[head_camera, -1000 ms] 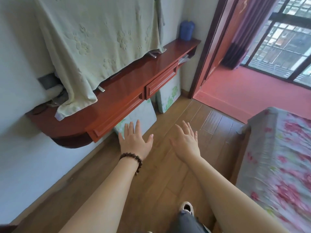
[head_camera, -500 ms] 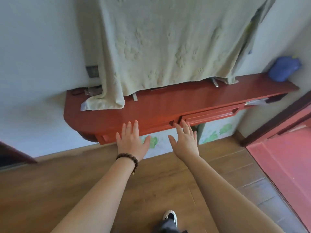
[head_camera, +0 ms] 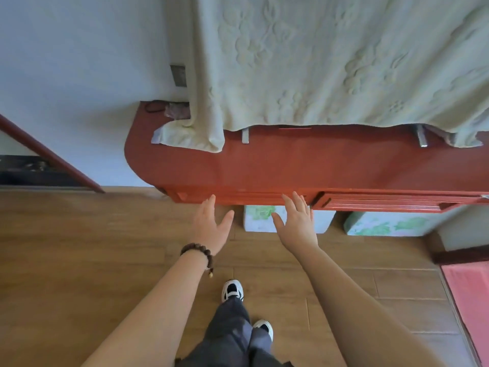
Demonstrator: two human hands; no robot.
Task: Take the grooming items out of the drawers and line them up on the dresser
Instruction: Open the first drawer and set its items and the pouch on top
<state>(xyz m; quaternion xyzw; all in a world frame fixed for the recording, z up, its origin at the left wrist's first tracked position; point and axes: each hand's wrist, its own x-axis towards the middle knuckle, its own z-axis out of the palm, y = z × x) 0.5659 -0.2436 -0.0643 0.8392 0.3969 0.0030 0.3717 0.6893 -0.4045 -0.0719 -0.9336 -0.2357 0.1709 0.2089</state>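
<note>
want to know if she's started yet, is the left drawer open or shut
Shut. The left drawer front sits flush with the dresser edge. The left hand and right hand reach toward it, fingers straight, holding nothing.

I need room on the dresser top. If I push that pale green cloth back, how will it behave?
The cloth is probably floppy: it hangs in soft folds and its corner slumps on the dresser. Likely it would bunch rather than slide. It drapes over something hidden, so it may snag.
</note>
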